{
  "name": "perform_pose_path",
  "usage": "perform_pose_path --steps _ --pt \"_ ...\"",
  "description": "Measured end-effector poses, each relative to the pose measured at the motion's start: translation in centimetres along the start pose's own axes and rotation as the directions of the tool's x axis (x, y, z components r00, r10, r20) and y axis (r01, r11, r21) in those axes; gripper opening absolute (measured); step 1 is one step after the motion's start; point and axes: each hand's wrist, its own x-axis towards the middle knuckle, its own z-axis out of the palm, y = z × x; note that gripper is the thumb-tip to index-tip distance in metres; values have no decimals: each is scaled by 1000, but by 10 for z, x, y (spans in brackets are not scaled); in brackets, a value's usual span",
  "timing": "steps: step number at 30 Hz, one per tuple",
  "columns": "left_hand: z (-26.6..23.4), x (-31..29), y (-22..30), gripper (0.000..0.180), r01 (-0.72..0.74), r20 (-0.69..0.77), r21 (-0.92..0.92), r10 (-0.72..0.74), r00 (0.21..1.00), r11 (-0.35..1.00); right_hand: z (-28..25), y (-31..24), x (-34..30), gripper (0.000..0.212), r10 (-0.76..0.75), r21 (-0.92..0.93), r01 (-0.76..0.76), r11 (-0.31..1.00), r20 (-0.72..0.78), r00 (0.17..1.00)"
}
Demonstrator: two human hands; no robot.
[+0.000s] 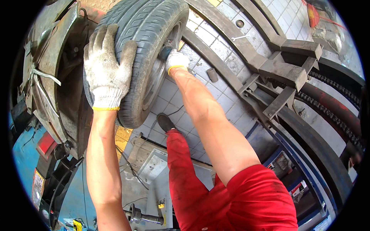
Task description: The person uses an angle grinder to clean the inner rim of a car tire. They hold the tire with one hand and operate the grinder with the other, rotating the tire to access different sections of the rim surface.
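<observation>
A car wheel with a black tyre [144,23] stands upright in front of me, its rim [152,86] facing right. My left hand [108,63], in a soiled white knit glove with a yellow cuff edge, lies open on the tread, with the thumb apart from the fingers. On the rim side, my right hand [178,60], gloved alike, is closed at the wheel's centre around a dark blue-black, knob-like piece [165,52]. The glove hides most of that piece and my fingertips.
Steel lift arms [227,29] and chains [327,115] stretch along the right. On the tiled floor lie a wrench [240,37], a small metal cylinder [212,75] and a round part [239,24]. Blue machinery [29,144] stands left; a threaded shaft [146,218] sticks out below.
</observation>
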Motion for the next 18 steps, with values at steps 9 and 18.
perform_pose_path --steps 9,18 --pt "1 -1 0 59 -18 -25 13 18 1000 1000 -4 0 1 36 21 -52 -21 998 5 1000" --pt "6 -3 -1 60 -23 -48 -2 23 999 1000 12 -12 19 39 45 -127 -32 991 102 994"
